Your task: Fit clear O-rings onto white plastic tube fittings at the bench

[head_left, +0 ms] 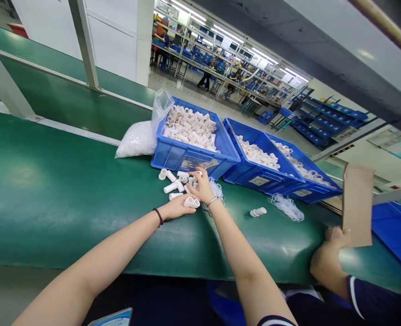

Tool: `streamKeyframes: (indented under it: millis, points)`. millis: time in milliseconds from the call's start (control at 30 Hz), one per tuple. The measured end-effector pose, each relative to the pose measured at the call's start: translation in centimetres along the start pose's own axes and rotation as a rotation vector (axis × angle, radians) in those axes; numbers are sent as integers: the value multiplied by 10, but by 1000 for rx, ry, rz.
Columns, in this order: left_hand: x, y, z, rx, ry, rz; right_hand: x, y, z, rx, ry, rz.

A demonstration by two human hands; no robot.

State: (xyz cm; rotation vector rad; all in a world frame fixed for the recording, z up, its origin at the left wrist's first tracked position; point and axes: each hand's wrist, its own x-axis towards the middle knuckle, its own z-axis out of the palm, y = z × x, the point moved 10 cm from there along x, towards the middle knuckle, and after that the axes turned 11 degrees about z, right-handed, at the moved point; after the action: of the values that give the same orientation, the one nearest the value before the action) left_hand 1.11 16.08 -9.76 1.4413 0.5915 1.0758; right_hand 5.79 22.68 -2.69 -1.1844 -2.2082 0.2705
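My left hand, with a dark beaded bracelet at the wrist, is wrapped round white plastic fittings, their round open ends facing me. Just above and right of it, my right hand, wearing a metal bangle, reaches over a small pile of white fittings with its fingers apart. The pile lies on the green table before a blue bin full of similar fittings. Clear rings lie partly behind my right hand.
Two more blue bins stand to the right. Another ring heap and a lone fitting lie before them. A clear bag sits left. At right, another person's hand holds cardboard.
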Motion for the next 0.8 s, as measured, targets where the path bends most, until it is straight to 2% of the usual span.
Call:
streamKeyframes:
  millis: [67,267,367,433,500,633,800]
  points:
    - [1,-5,-1,-79,34,-33,-4,10,-8,85,28,56]
    - [0,-21,-8,-315,211,-173,-27,35,-38,422,258,217]
    - [-1,-21,-10,-311,244,-185,-44,44,-35,646,274,336]
    - [-1,-20,-11,-298,254,-184,-53,43,-32,662,230,374]
    - [-2,-19,-11,-290,259,-185,-57,37,-32,541,174,324]
    - [-3,-16,-10,-260,253,-194,-59,15,-39,219,115,85]
    - [-3,-11,-7,-173,226,-208,-61,-3,-28,104,-15,-45]
